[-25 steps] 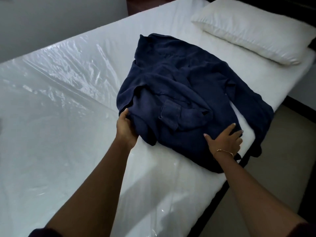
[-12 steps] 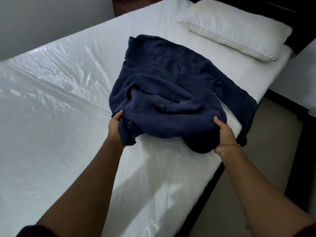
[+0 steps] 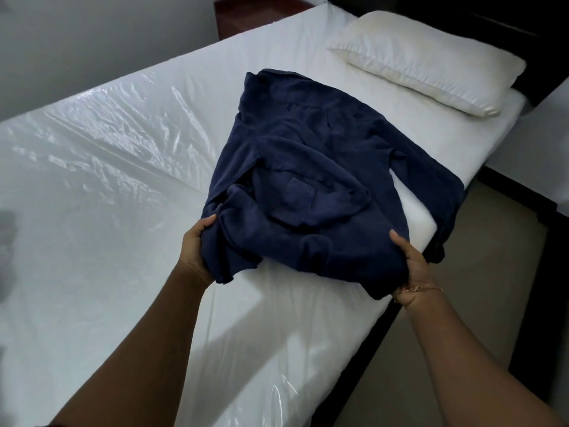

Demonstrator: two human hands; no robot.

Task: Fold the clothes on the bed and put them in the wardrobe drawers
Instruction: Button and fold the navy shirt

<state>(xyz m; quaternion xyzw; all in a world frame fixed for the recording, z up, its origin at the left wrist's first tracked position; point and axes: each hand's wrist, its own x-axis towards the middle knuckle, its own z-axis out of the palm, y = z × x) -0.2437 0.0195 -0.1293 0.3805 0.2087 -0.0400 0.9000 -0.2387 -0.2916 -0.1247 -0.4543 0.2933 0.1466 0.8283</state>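
A person's 2 hands lift the near edge of a navy shirt (image 3: 311, 192) at centre frame on the bed (image 3: 123, 211); left hand (image 3: 197, 248) and right hand (image 3: 412, 266) each keep a closed grip on its corners, seemingly to fold it toward the pillow (image 3: 428, 60).

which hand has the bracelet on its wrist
The right hand, gripping the navy shirt at the bed's edge; the left hand has a bare wrist.
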